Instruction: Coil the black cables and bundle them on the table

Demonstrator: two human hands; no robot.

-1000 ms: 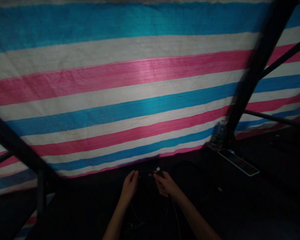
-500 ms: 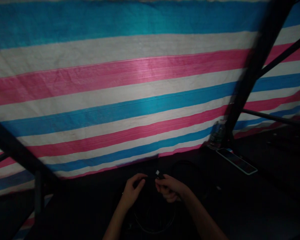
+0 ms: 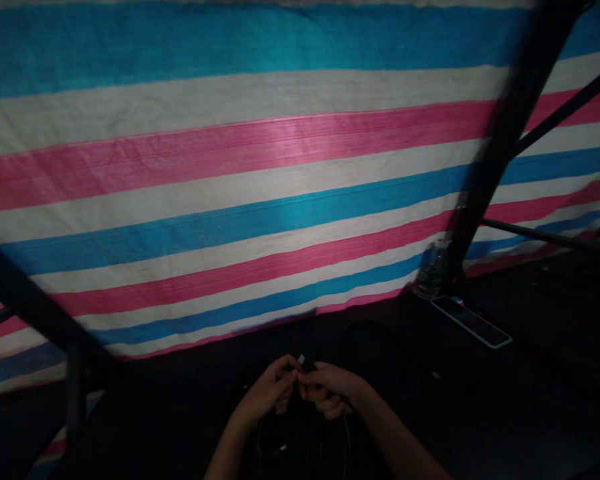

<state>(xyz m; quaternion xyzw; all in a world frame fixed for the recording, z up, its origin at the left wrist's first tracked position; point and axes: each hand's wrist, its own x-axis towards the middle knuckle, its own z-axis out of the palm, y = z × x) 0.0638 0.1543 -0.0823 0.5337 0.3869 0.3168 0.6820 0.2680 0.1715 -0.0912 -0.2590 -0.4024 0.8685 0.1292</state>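
At the bottom middle, my right hand (image 3: 331,387) pinches a black cable with a silver USB-type plug (image 3: 301,359) pointing up and left. The cable (image 3: 348,403) runs out below that hand and hangs in a loop. My left hand (image 3: 270,388) is closed, thumb against the fingers, with its fingertips right beside the plug. Something thin and dark seems to be in its pinch, too dim to make out. Under both hands lie dark coils, and a small pale connector (image 3: 282,449) shows among them.
A striped tarp (image 3: 280,200) hangs in front. Dark metal frame legs stand at left (image 3: 40,313) and right (image 3: 500,147). A clear plastic bottle (image 3: 431,272) and a phone (image 3: 473,322) are by the right leg. A black cable coil (image 3: 370,327) lies on the dark surface.
My hands have come together: the right hand moved left with the plug, and the left hand closed its fingers beside it. The cable loop below has shifted.
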